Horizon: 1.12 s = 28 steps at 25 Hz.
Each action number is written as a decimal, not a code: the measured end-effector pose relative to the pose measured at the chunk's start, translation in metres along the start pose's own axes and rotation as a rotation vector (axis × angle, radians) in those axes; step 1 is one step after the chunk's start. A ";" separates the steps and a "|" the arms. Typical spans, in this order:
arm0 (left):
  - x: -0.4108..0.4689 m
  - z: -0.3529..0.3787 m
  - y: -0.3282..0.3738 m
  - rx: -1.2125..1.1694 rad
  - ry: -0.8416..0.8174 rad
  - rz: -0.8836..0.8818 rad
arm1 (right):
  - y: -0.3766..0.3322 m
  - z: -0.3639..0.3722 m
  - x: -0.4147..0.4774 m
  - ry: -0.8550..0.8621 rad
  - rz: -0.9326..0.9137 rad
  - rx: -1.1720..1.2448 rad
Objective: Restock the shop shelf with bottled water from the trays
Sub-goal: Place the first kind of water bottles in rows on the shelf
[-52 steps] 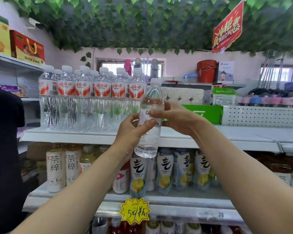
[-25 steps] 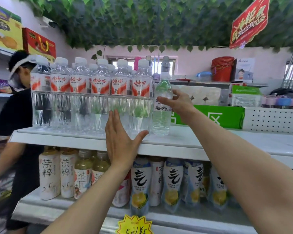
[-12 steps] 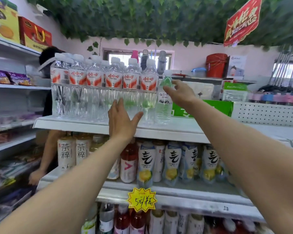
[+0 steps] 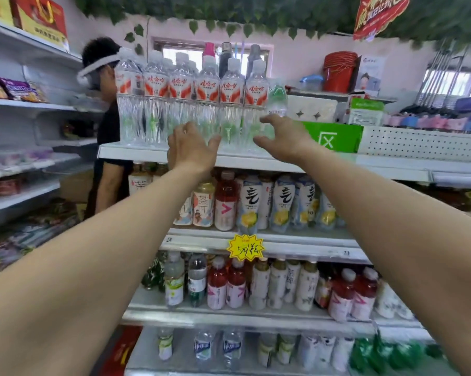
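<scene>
We hold our left hand (image 4: pixel 191 147) up flat before the lower parts of the red-labelled water bottles (image 4: pixel 207 90) on the top shelf (image 4: pixel 364 165). Its grip is spread and holds nothing. We judge it is there to steady the row and keep it square to the edge, though we cannot tell whether the fingers touch the plastic. Our right hand (image 4: pixel 283 139) hangs just in front of the green-tinted water bottle (image 4: pixel 277 100), which stands upright at the right end of that row, close against its neighbour. That grip is loosely curled and empty. A green carton (image 4: pixel 334 137) sits just to the bottle's right, its contents hidden. The top-shelf bottles look full and capped. The second shelf (image 4: pixel 310 245) carries tea and lemon drinks. No trays are in view, so any further bottle must come from outside it.
</scene>
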State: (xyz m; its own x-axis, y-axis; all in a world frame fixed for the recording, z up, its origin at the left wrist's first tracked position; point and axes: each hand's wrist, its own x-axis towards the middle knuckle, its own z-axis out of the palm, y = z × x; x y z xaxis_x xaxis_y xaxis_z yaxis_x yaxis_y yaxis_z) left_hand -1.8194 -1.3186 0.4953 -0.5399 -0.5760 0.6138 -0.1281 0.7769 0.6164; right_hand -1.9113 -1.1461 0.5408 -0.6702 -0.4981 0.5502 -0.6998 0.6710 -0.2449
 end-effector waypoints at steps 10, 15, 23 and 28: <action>-0.131 0.055 -0.150 0.114 -0.293 -0.204 | 0.018 0.169 -0.133 -0.331 0.163 0.002; -0.254 0.111 -0.271 0.129 -0.545 -0.496 | 0.035 0.298 -0.235 -0.740 0.299 0.074; -0.480 0.140 -0.409 0.150 -0.877 -1.039 | 0.040 0.488 -0.441 -1.285 0.788 0.317; -0.565 0.132 -0.458 0.220 -0.963 -1.200 | 0.031 0.555 -0.525 -1.383 1.078 0.417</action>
State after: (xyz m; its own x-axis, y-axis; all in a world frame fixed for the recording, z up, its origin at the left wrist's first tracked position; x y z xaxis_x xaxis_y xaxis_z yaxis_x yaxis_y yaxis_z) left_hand -1.5655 -1.3155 -0.1996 -0.3354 -0.5575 -0.7594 -0.9298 0.0661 0.3621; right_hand -1.7186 -1.1685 -0.1983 -0.3713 -0.1778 -0.9113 0.2747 0.9165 -0.2907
